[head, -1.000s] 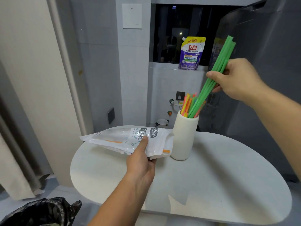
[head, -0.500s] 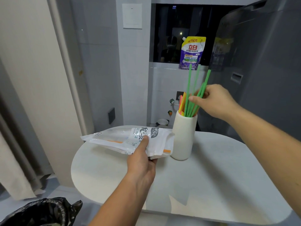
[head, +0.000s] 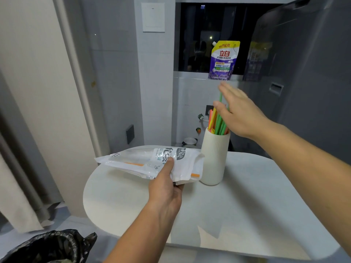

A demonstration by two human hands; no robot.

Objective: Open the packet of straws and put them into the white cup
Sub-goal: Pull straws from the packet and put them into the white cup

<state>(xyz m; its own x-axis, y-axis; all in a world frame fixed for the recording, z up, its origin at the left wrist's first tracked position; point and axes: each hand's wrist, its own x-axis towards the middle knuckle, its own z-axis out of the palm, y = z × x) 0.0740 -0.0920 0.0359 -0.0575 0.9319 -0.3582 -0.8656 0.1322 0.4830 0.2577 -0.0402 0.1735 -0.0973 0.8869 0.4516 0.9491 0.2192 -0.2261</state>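
Two hands: left hand (head: 165, 190) pinches the packet (head: 144, 160), thumb on top and fingers beneath; right hand (head: 241, 112) is spread wide, holding nothing.
Change: a second ago the right hand held a green bunch high and slanted, its lower ends in the white cup (head: 214, 156); now the fingers have let go and the bunch stands in the cup.
Straws (head: 218, 122): green, orange and yellow, upright in the cup, at the far middle of the table (head: 247, 196).
Packet place: held just above the table, left of the cup, its right edge just beside the cup wall.
Meaning: this bunch looks delivered; the next move is likely another reach into the packet, if any remain.
Hard to see: the right hand is blurred, so whether a fingertip touches the tallest green straw cannot be told.
Packet contents: orange strips show on it; straws or print, unclear.
Hidden: the straws' lower ends, inside the cup.
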